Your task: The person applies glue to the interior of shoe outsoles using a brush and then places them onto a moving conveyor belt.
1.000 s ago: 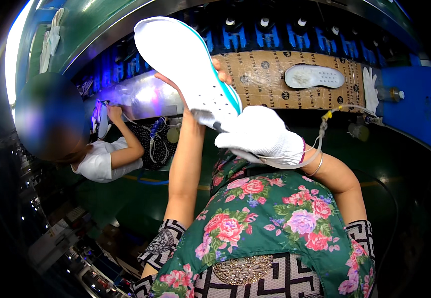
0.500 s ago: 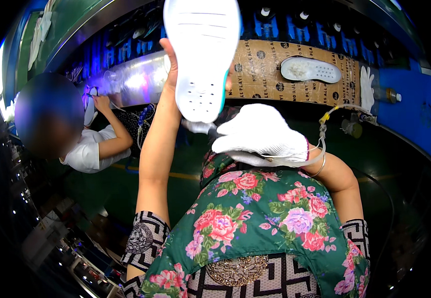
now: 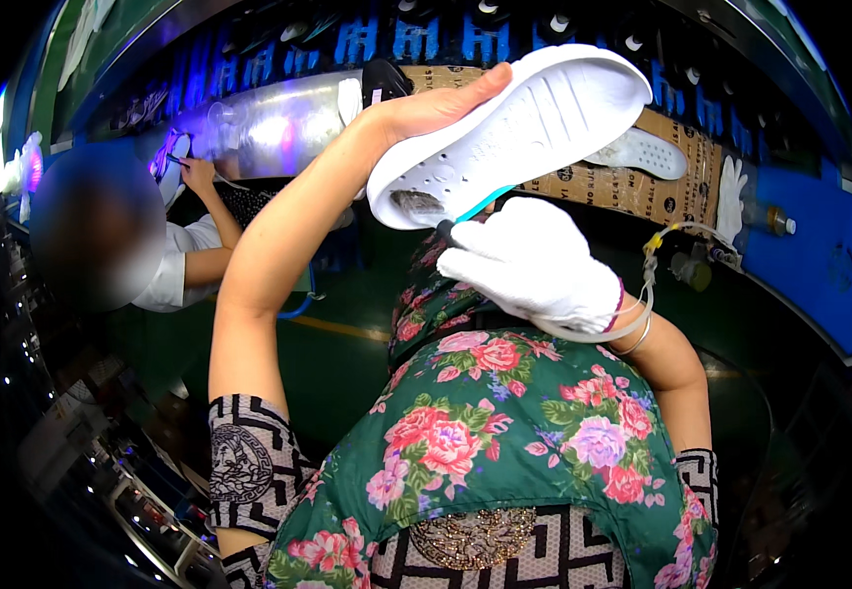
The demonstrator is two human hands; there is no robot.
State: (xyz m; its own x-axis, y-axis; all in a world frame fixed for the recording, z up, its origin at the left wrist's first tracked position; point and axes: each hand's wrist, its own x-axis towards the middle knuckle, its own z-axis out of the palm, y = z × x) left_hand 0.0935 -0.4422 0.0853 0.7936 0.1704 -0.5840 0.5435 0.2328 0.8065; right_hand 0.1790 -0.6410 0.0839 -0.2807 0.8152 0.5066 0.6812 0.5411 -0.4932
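A white shoe sole (image 3: 519, 133) with a teal strip along its side is held up slantwise by my bare left hand (image 3: 440, 108). Its hollowed face, with grooves and small holes, shows. My right hand (image 3: 534, 260), in a white knitted glove, is closed around the dark handle of a brush (image 3: 444, 232). The brush's bristles (image 3: 416, 203) lie against the inside of the heel end. A clear tube (image 3: 648, 285) runs by my right wrist.
Another white insole-like sole (image 3: 647, 154) lies on a cardboard-covered bench (image 3: 696, 187), partly behind the held one. Beyond are a white glove (image 3: 731, 196), a bottle (image 3: 777, 218) and a blue tabletop (image 3: 809, 255). A black shoe (image 3: 386, 80) stands by clear plastic sheeting (image 3: 293, 118). At left a co-worker in a white sleeve (image 3: 190, 250) handles a shoe.
My left hand has lowered the sole and swung it from upright to slanting right. The brush in my right hand now reaches inside the heel end.
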